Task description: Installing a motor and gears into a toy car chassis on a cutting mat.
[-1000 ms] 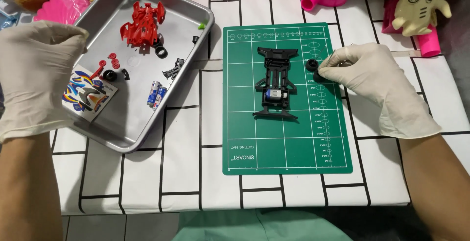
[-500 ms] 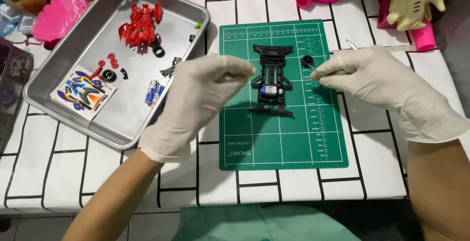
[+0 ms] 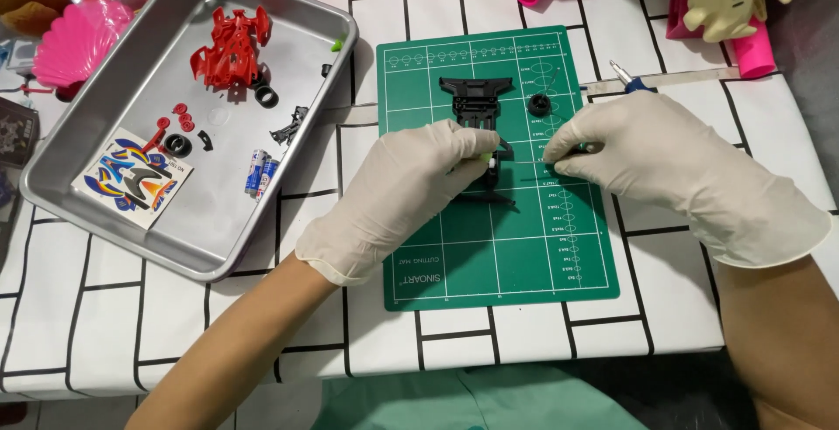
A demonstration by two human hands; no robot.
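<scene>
Two gloved hands work over one green cutting mat (image 3: 489, 255) on a white cloth with black lines. One black toy-car chassis (image 3: 476, 98) lies on the far half of the mat, its near end hidden under the hands. The left hand (image 3: 402, 190) is curled over that near end, fingertips pinched on a small pale-green piece at the chassis. The right hand (image 3: 647, 155) sits just right of it, thumb and forefinger closed to a pinch; what they hold is too small to tell. One loose black wheel (image 3: 540, 104) lies on the mat just right of the chassis, far of the right hand. One blue-handled tool (image 3: 631, 80) pokes out beyond the right hand.

To the left stands one metal tray (image 3: 105, 211). In it: one red car body (image 3: 232, 45), one sticker sheet (image 3: 133, 176), two small batteries (image 3: 260, 170), two black tyres (image 3: 266, 95), a few small red parts and a black clip-like part.

Half a second earlier the left hand lay flatter, reaching in from the tray side with its fingers at the left edge of the chassis; now it has closed over the near end. The right hand has dropped from beside the wheel to nearer the chassis, leaving the wheel uncovered. The tray's contents are unchanged.
</scene>
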